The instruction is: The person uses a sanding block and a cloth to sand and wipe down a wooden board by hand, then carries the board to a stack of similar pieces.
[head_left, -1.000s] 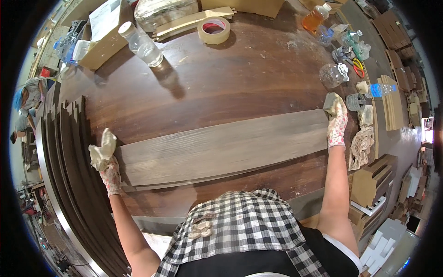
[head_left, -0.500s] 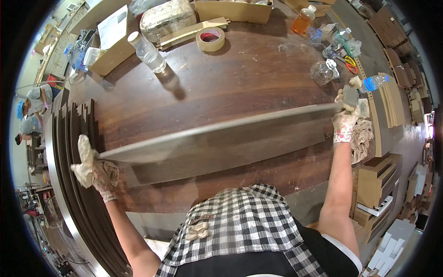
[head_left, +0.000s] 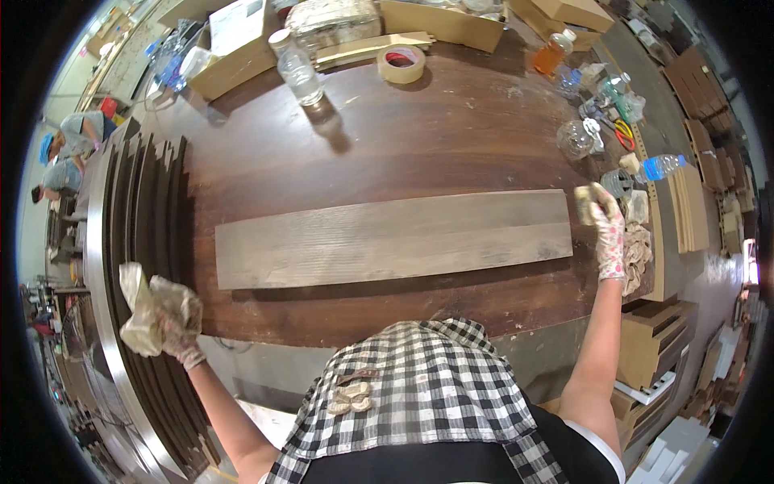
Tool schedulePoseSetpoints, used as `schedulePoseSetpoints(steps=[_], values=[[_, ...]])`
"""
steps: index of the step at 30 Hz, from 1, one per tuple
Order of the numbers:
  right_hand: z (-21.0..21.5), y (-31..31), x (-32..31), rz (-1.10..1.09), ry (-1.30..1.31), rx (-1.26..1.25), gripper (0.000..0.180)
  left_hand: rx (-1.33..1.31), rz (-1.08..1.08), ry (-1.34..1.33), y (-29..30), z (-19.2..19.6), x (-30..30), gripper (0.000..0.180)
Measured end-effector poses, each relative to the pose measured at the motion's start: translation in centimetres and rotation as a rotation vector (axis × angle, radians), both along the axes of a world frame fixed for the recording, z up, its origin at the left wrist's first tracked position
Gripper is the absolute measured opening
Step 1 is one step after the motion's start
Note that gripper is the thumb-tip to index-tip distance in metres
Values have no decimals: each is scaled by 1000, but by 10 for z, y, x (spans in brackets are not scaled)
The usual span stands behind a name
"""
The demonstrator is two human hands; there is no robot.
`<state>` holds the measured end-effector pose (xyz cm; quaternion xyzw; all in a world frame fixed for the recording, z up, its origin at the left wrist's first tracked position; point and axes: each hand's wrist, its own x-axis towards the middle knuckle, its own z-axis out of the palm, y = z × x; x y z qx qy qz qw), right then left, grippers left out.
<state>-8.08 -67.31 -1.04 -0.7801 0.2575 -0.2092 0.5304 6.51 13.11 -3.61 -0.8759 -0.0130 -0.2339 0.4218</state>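
Observation:
A long grey-brown wooden board point(head_left: 387, 239) lies flat on the dark wooden table point(head_left: 435, 121) in front of me. My left hand point(head_left: 175, 329), in a patterned glove, is closed on a crumpled beige rag point(head_left: 173, 305) over the stacked boards at the left. My right hand point(head_left: 606, 222), in a white glove with pink marks, grips a small sanding block point(head_left: 584, 206) just past the board's right end. Both hands are apart from the board.
Dark boards point(head_left: 141, 210) stand packed along the left side. Farther back are a clear bottle point(head_left: 297, 68), a tape roll point(head_left: 401, 64) and cardboard boxes point(head_left: 451, 28). At the right are bottles point(head_left: 661, 167), scissors point(head_left: 624, 135) and a crumpled cloth point(head_left: 637, 254). Two people point(head_left: 76, 153) are far left.
The board, earlier tilted up between both hands, now rests flat on the table. My hands have let go of it; the left has moved down toward me, the right slightly lower.

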Motion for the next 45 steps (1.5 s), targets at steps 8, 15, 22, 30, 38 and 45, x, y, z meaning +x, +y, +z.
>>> schedulePoseSetpoints(steps=[8,15,22,30,38,45], values=[[-10,143,101,528,91,-530,37,-1285,-813,438,-251,-24,-20,21],[-16,241,156,765,25,-539,37,-1137,-852,581,-261,-33,-22,17],[-22,412,246,1067,-102,-570,41,-1387,-904,689,-258,-38,-20,16],[-29,514,305,1193,-138,-483,38,-1304,-899,674,-265,-42,-21,8],[-27,332,229,1087,-70,-522,41,-1321,-815,570,-258,-51,-21,11],[-5,123,116,596,191,-676,40,-1124,-803,439,-249,-60,-24,32]])
